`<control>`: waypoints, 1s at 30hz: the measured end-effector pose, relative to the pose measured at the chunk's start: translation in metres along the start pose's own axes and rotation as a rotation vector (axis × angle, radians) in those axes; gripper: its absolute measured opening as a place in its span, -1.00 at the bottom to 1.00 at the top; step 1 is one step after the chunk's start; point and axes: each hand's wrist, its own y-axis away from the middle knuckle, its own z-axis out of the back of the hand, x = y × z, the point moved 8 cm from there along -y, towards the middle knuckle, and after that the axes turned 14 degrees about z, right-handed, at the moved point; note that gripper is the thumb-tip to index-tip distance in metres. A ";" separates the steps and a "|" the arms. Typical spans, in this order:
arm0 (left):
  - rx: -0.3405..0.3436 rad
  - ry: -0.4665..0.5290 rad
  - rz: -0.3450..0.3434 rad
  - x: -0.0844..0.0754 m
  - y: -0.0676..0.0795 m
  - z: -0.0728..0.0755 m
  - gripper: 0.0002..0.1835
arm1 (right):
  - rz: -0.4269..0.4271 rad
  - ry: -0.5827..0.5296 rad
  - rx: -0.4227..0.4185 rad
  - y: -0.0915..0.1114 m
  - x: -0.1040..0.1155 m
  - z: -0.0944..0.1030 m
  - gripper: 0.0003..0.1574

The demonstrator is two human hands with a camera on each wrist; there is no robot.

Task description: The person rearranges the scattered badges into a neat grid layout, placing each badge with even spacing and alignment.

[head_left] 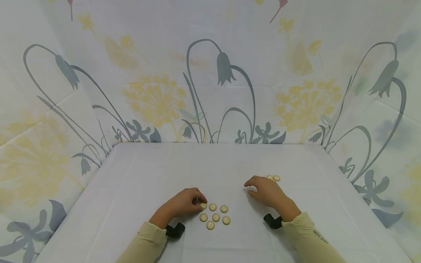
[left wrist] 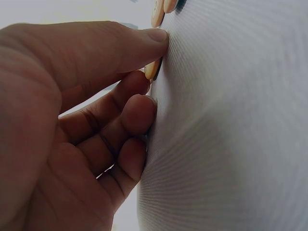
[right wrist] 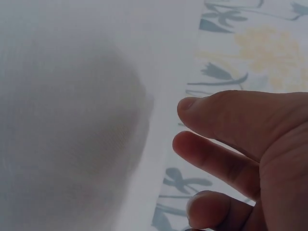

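Observation:
My left hand (head_left: 187, 202) is low over the white table, its thumb and forefinger around a round cream button (head_left: 203, 206). In the left wrist view the edge of that button (left wrist: 152, 70) shows between thumb and forefinger, close to the cloth. Several like buttons (head_left: 215, 217) lie flat just right of the left hand, spaced apart in a loose cluster. My right hand (head_left: 267, 190) hovers above the table with fingers bent loosely and a gap between thumb and forefinger. Nothing is between its fingers (right wrist: 207, 151) in the right wrist view.
Two more buttons (head_left: 276, 178) sit side by side behind the right hand, one partly hidden by it. A white cloth covers the table (head_left: 148, 168). Flower-printed fabric (head_left: 210, 109) hangs at the back and both sides. Black wrist cameras (head_left: 175, 231) are on both wrists.

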 end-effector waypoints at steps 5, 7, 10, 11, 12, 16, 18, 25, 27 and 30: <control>-0.004 -0.006 -0.004 0.000 0.000 0.000 -0.82 | 0.002 -0.018 0.009 -0.002 0.008 -0.005 -0.75; -0.005 -0.006 -0.007 0.000 0.001 0.000 -0.82 | 0.004 -0.022 0.012 -0.004 0.011 -0.007 -0.76; -0.008 -0.007 -0.009 -0.001 0.001 0.001 -0.82 | 0.017 -0.019 0.010 -0.006 0.015 -0.009 -0.77; -0.008 -0.006 -0.010 -0.001 0.001 0.000 -0.83 | 0.017 -0.023 0.010 -0.007 0.016 -0.011 -0.77; -0.009 -0.007 -0.010 -0.001 0.002 0.001 -0.83 | 0.020 -0.023 0.009 -0.007 0.017 -0.011 -0.78; -0.017 -0.017 -0.014 -0.001 0.002 0.001 -0.82 | 0.049 -0.012 0.013 -0.011 0.022 -0.016 -0.78; -0.019 -0.019 -0.014 -0.002 0.002 0.001 -0.83 | 0.066 -0.017 0.015 -0.012 0.025 -0.018 -0.78; -0.012 -0.021 -0.005 -0.003 0.002 0.002 -0.83 | 0.123 -0.059 0.026 -0.016 0.036 -0.020 -0.78; -0.012 -0.023 -0.004 -0.003 0.003 0.002 -0.83 | 0.131 -0.061 0.035 -0.017 0.039 -0.022 -0.78; -0.012 -0.026 -0.007 -0.003 0.003 0.002 -0.82 | 0.143 -0.061 0.047 -0.017 0.042 -0.024 -0.77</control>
